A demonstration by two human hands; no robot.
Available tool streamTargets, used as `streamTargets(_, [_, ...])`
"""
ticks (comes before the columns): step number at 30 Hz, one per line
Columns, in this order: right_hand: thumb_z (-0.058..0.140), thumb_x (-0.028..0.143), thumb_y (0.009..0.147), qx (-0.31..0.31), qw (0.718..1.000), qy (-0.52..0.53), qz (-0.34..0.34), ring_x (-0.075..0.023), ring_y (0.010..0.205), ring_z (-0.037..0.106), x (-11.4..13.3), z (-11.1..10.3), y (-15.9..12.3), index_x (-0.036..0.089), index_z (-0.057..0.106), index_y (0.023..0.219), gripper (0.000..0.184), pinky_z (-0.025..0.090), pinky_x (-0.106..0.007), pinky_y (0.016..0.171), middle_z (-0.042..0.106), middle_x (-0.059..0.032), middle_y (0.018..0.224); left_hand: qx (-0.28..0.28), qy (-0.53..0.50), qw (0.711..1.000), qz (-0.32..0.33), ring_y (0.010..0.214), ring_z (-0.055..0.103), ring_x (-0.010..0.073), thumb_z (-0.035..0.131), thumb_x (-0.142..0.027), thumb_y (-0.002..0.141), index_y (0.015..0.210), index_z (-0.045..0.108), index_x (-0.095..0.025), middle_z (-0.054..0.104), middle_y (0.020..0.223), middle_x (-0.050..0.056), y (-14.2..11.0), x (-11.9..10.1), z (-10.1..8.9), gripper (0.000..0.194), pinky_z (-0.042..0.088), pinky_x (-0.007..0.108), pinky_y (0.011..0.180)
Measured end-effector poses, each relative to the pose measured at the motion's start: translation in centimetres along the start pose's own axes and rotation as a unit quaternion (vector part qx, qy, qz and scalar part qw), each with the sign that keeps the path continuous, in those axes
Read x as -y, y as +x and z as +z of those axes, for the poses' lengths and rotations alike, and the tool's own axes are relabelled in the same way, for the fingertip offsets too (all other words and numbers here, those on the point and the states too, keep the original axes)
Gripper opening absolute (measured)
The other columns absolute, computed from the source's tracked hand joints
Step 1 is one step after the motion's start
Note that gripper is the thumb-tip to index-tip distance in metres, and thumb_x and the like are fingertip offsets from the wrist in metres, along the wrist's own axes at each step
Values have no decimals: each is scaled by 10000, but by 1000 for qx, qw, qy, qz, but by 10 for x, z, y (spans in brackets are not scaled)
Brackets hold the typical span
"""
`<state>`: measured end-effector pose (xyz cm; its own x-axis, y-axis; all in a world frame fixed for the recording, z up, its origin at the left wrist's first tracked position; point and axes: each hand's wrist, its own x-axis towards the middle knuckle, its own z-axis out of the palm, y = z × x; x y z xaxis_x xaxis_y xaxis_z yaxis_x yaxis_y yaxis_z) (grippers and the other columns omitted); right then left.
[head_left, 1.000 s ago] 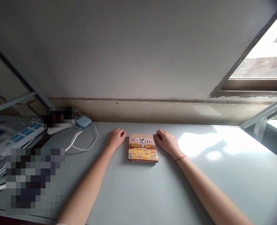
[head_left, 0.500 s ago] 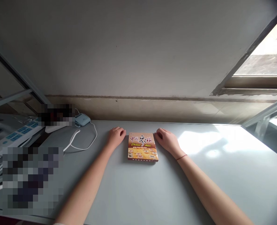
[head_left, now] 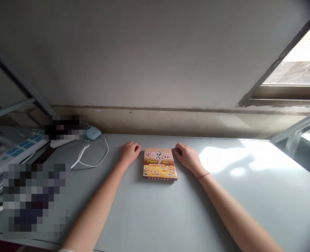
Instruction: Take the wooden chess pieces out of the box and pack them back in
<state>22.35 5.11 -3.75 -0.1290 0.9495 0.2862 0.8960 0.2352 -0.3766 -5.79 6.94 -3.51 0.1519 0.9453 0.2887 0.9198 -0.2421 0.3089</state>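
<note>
A Chinese chess box (head_left: 160, 164) lies flat on the grey table (head_left: 144, 217), its printed cover facing up. To the left of it, a small gap away, my left hand (head_left: 130, 153) rests on the tabletop, curled into a loose fist. My right hand (head_left: 186, 156) rests close by the box's right side, likewise curled with nothing in it; a thin red string circles that wrist.
On the left stand a white power strip (head_left: 21, 150) with blue sockets and a light-blue device (head_left: 93, 133) with a white cable (head_left: 102, 160). Blurred patches cover other items there. A wall (head_left: 144, 52) borders the table's far edge. Sunlight falls on the right.
</note>
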Motion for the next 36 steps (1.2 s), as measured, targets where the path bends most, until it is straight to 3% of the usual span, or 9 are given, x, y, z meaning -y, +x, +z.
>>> streamTargets(36, [411,322,867,1,1000,0,1,-144,577,464,0,0,0,222,479,687,216,263,-242,515,581,-19,699,2,9,1000,3,741,567,169,466,-250,887,654,608,-206,615,722,26,0,0,0,276,377,273,696])
